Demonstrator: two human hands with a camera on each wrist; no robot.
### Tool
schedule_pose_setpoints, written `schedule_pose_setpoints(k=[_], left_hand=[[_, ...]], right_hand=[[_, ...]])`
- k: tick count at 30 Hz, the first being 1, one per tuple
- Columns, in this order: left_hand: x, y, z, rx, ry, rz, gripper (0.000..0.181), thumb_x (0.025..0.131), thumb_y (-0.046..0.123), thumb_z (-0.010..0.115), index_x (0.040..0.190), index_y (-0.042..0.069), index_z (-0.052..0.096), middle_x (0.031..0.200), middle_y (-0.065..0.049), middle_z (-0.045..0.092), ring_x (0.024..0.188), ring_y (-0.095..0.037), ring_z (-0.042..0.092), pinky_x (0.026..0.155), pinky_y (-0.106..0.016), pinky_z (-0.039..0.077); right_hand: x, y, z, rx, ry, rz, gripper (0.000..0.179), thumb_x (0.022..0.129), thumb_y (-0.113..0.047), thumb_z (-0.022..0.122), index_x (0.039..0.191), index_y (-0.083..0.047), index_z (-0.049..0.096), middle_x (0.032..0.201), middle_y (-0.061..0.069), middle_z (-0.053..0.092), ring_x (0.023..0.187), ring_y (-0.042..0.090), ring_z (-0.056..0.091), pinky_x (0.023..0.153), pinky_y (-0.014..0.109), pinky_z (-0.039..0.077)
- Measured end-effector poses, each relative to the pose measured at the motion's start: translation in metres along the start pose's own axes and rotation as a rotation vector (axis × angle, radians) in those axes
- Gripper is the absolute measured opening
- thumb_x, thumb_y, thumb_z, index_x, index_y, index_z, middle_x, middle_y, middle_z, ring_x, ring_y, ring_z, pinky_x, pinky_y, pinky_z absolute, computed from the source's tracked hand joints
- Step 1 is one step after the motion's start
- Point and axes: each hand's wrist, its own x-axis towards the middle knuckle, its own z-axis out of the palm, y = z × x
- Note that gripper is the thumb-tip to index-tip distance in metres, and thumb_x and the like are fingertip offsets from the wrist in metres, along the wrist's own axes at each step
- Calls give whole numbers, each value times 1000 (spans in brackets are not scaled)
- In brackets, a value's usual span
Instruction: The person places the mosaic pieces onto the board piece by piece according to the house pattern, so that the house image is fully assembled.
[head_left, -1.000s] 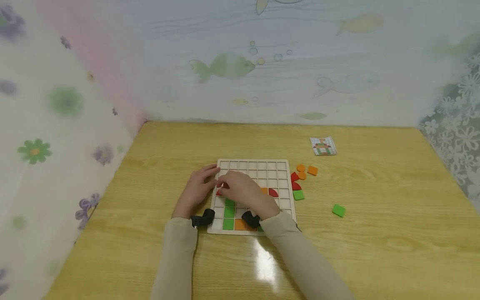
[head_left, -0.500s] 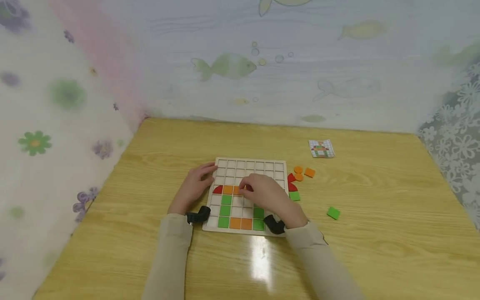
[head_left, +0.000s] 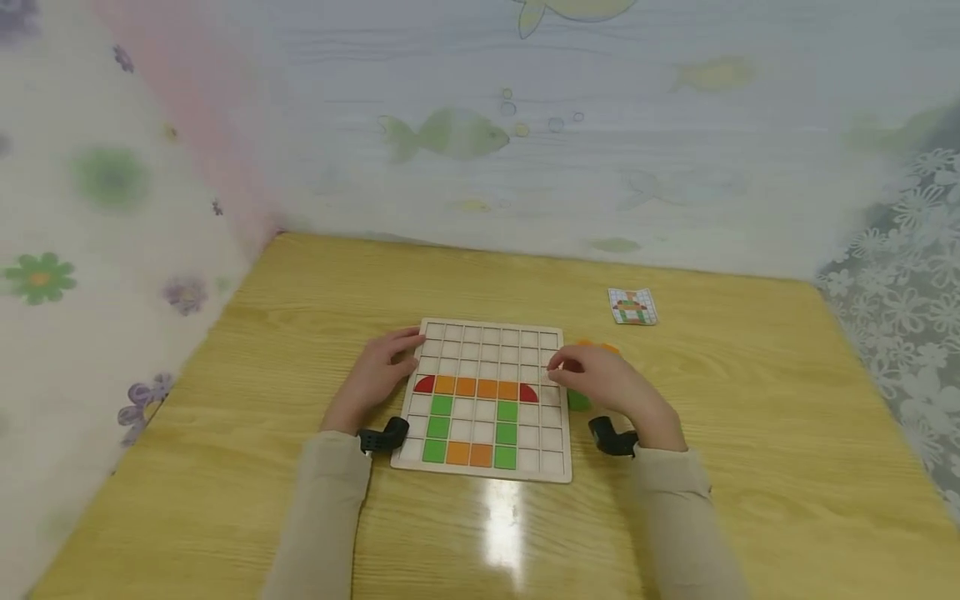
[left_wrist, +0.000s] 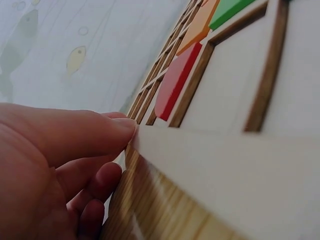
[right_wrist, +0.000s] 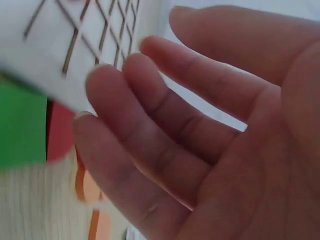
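Observation:
A wooden grid board (head_left: 491, 323) lies on the table. Across its middle runs a row of orange square tiles (head_left: 465, 387), with a red quarter-round tile (head_left: 424, 384) at the left end and another red tile (head_left: 528, 392) at the right. Green tiles (head_left: 437, 427) form two columns below, joined at the bottom by orange ones. My left hand (head_left: 367, 375) touches the board's left edge with thumb and fingertips, the other fingers loosely bent. Over the board's right edge, my right hand (head_left: 611, 383) hovers with nothing between thumb and fingers, seen loosely bent in the right wrist view.
Right of the board, partly behind my right hand, lie loose pieces: a green tile (right_wrist: 22, 125), a red piece (right_wrist: 60, 131) and orange pieces (right_wrist: 87, 185). A small pattern card (head_left: 632, 307) lies farther back. Painted walls border the table's back and left.
My right hand has moved right, from the red tile at the row's left end, across the orange tiles, to the board's right edge. The left hand has stayed at the left edge.

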Motion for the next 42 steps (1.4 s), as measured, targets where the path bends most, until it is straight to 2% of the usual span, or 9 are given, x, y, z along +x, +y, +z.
schedule_pose_setpoints(k=[6, 14, 19, 26, 31, 34, 42], left_hand=[[-3, 3, 10, -2, -1, -38, 39, 90, 17, 52, 129, 15, 50, 139, 1, 36, 130, -26, 21, 103, -47, 18], [0, 4, 4, 1, 17, -47, 39, 91, 18, 52, 129, 17, 50, 140, 3, 34, 131, -27, 20, 103, -48, 18], [-1, 3, 5, 9, -3, -43, 38, 91, 18, 52, 129, 17, 50, 139, 2, 35, 130, -27, 21, 103, -49, 17], [-2, 5, 4, -55, 29, -21, 36, 91, 16, 51, 127, 14, 52, 138, 1, 37, 129, -27, 22, 103, -47, 19], [-1, 5, 2, -39, 16, -9, 36, 91, 15, 50, 127, 13, 52, 137, 0, 38, 129, -27, 23, 103, -46, 20], [1, 6, 2, -45, 8, -25, 36, 92, 17, 50, 128, 15, 51, 138, 2, 37, 130, -26, 22, 103, -46, 19], [0, 7, -1, -44, 0, -54, 37, 92, 16, 50, 129, 15, 50, 139, 3, 36, 130, -26, 20, 103, -47, 17]], right_hand=[[-10, 19, -7, -5, -13, 54, 20, 89, -30, 54, 101, -15, 61, 88, -3, 59, 81, 14, 54, 75, 35, 43], [-9, 23, -19, 2, 13, 51, 22, 89, -28, 53, 105, -16, 61, 85, -2, 60, 80, 15, 52, 74, 35, 41], [-17, 29, -21, -15, 6, 48, 23, 89, -29, 55, 104, -13, 61, 88, -3, 59, 81, 14, 52, 73, 33, 42], [-23, 38, -29, -40, 50, 47, 22, 90, -25, 52, 105, -13, 62, 93, -1, 59, 83, 16, 52, 74, 35, 43], [-27, 39, -31, -47, 13, 50, 27, 90, -28, 52, 109, -11, 60, 89, 0, 58, 75, 14, 51, 67, 32, 43], [-31, 40, -36, -59, -3, 52, 29, 91, -27, 52, 112, -8, 59, 88, 1, 58, 70, 13, 51, 63, 29, 43], [-47, 48, -41, -137, 2, 57, 28, 90, -27, 53, 109, -7, 60, 86, -2, 58, 74, 12, 52, 67, 32, 44]])
